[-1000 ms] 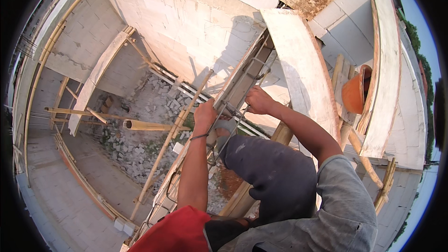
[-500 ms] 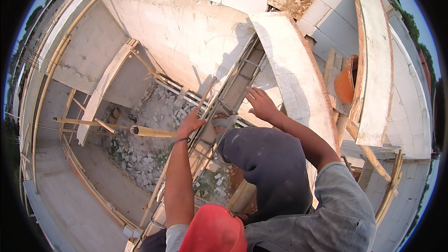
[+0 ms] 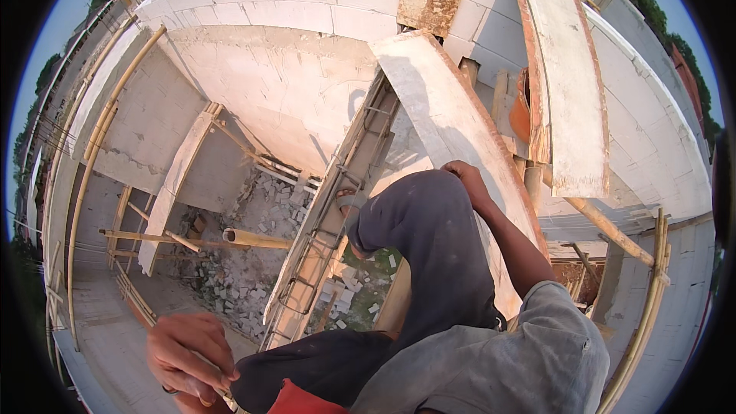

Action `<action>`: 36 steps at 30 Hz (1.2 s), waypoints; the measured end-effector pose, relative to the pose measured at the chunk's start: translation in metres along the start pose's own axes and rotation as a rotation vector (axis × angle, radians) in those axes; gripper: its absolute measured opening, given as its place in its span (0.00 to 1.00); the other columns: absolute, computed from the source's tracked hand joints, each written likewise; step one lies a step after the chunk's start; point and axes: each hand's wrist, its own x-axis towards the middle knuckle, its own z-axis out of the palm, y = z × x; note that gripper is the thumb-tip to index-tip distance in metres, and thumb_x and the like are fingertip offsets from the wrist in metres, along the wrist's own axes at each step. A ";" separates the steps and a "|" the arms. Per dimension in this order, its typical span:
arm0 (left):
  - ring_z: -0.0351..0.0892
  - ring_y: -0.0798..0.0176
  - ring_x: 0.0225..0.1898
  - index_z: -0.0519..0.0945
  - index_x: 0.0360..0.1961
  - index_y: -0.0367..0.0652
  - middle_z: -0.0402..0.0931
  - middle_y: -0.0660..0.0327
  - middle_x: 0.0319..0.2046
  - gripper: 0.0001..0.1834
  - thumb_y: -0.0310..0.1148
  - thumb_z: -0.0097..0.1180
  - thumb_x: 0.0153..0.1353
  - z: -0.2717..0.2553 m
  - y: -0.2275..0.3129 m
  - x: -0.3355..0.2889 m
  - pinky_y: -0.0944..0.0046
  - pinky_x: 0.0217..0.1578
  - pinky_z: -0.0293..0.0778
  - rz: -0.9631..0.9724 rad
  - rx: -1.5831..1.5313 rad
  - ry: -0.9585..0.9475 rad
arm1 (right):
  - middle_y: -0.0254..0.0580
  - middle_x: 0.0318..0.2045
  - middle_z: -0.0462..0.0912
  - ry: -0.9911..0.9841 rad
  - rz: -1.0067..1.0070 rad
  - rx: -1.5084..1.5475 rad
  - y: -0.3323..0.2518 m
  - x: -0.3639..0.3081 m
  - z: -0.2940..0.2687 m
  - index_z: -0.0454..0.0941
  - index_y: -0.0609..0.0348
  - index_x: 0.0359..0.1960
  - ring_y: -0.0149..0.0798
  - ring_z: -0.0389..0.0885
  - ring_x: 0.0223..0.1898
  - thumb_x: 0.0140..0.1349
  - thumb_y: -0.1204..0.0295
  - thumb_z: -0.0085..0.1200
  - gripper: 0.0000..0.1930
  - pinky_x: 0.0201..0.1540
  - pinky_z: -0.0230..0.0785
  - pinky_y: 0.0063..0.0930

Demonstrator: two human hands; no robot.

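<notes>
My left hand (image 3: pixel 192 353) is low at the left, beside my bent left leg. Its fingers are curled closed, and a pale sliver of some object shows below them. My right hand (image 3: pixel 466 180) rests at my raised right knee, close to the edge of a broad whitish plank (image 3: pixel 452 119); its fingers are bent and partly hidden. Between my legs and the wall runs a narrow board trough (image 3: pixel 360 157) holding a cage of steel rods (image 3: pixel 310 280). My sandalled foot (image 3: pixel 349 201) stands on it.
Far below on the left lies ground with broken block rubble (image 3: pixel 238 284). A bamboo pole (image 3: pixel 257 239) juts toward the trough. To the right are a second plank (image 3: pixel 571 84), an orange bucket (image 3: pixel 520 111) and bamboo scaffolding (image 3: pixel 652 299). A pale block wall (image 3: pixel 261 84) rises ahead.
My left hand has left the trough, where it held a thin wooden stick, and moved down and left. My right hand has drawn back from beside the trough to my knee. The view has shifted.
</notes>
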 end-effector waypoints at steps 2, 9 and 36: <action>0.85 0.53 0.33 0.84 0.32 0.31 0.83 0.49 0.29 0.17 0.39 0.67 0.55 0.041 0.039 -0.003 0.60 0.34 0.77 0.153 -0.057 -0.231 | 0.51 0.33 0.84 0.030 0.061 -0.023 0.007 -0.012 -0.006 0.82 0.63 0.36 0.46 0.84 0.37 0.55 0.67 0.62 0.12 0.40 0.74 0.33; 0.83 0.50 0.37 0.83 0.34 0.31 0.82 0.46 0.32 0.17 0.39 0.63 0.56 0.153 0.068 -0.008 0.56 0.39 0.75 0.087 0.025 -0.506 | 0.53 0.34 0.84 0.053 0.147 -0.194 0.031 -0.032 -0.007 0.83 0.62 0.35 0.51 0.84 0.38 0.55 0.65 0.60 0.13 0.42 0.74 0.38; 0.79 0.49 0.51 0.73 0.59 0.37 0.79 0.44 0.47 0.37 0.50 0.68 0.53 0.051 0.040 0.018 0.52 0.53 0.70 -0.429 0.512 0.035 | 0.47 0.52 0.73 0.406 0.640 -0.679 0.159 -0.124 -0.098 0.71 0.61 0.54 0.52 0.71 0.55 0.53 0.54 0.65 0.32 0.52 0.71 0.49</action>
